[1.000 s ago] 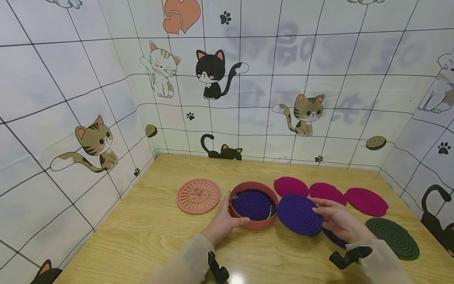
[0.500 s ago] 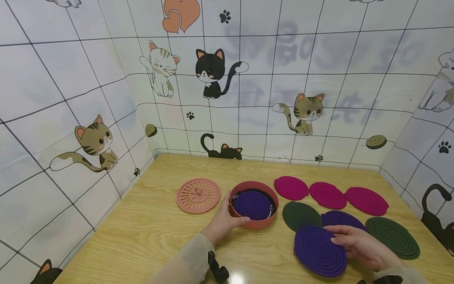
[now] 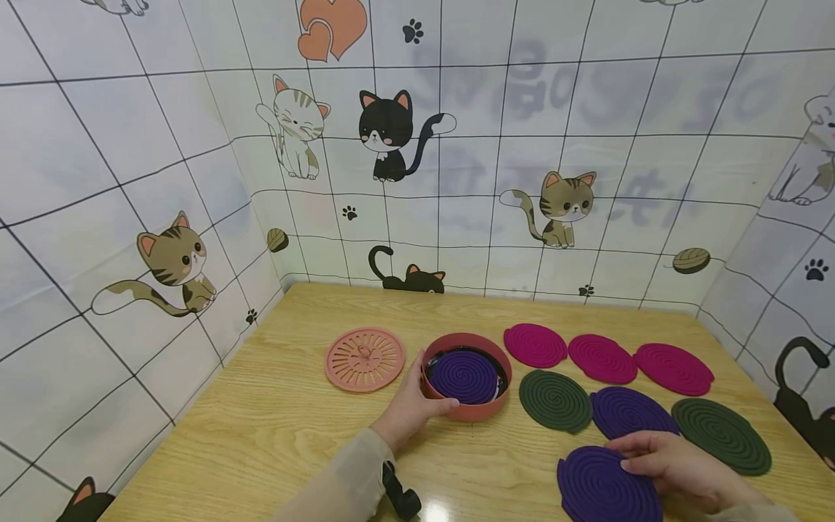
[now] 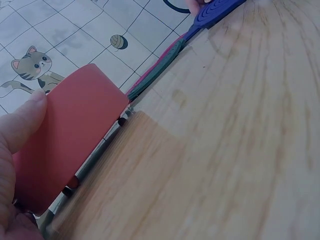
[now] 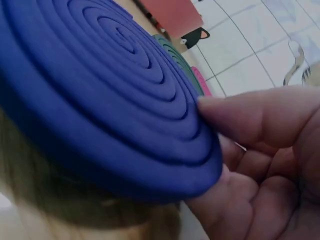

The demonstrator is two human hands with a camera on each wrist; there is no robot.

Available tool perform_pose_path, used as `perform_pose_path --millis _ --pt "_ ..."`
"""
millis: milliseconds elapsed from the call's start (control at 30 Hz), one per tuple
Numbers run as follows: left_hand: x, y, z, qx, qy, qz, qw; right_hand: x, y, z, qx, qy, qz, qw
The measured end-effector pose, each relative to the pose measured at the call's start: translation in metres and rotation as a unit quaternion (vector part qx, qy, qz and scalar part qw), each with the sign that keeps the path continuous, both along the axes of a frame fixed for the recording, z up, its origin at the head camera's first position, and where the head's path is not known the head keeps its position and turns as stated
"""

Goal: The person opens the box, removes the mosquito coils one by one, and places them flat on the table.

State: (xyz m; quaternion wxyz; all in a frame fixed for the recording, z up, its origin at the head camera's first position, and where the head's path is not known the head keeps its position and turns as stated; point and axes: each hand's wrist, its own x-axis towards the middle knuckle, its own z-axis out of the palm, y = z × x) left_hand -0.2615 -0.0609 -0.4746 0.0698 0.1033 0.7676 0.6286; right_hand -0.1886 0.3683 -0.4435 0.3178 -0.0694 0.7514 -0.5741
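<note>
My left hand (image 3: 411, 407) holds the side of a round red coaster holder (image 3: 475, 414) standing on the table. Inside it lies a purple spiral coaster (image 3: 464, 378). At the table's near right, my right hand (image 3: 685, 467) pinches the edge of another purple spiral coaster (image 3: 607, 484) between thumb and fingers. In the right wrist view this coaster (image 5: 125, 100) is tilted, with a shadow on the wood under it. A third purple coaster (image 3: 631, 412) lies just behind the right hand, between a green coaster (image 3: 556, 400) and a second green coaster (image 3: 720, 436).
Several coasters lie flat on the right, among them a magenta coaster (image 3: 535, 345) in the back row. A pink slotted lid (image 3: 364, 360) with a small knob lies left of the holder. A cat-patterned sheet (image 3: 470, 167) stands behind the wooden table (image 3: 261, 435).
My right hand has carried the purple coaster from beside the holder toward the near right, uncovering the green and purple coasters beneath. The left hand and holder have stayed put.
</note>
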Motion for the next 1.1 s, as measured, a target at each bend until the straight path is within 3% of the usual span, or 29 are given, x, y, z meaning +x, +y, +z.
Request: perform_pose_path --millis 167,333,567,833,1100 --pt "0.001 0.0 0.001 -0.002 0.001 0.001 1.0 0.0 -0.015 0.011 0.109 0.057 -0.012 0.9923" --pt "0.002 -0.001 0.002 -0.003 -0.002 -0.001 1.0 0.0 -0.025 0.02 0.176 0.093 -0.009 0.98" --pt "0.003 0.0 0.002 -0.006 -0.003 -0.002 1.0 -0.003 -0.031 0.027 0.192 0.109 0.004 0.9753" --pt "0.001 0.001 0.0 0.002 -0.003 -0.002 1.0 -0.009 -0.032 0.036 0.17 0.101 0.017 0.98" --pt "-0.001 -0.001 -0.001 0.009 -0.006 -0.003 0.9999 -0.032 -0.059 0.065 0.165 0.159 0.027 0.9731"
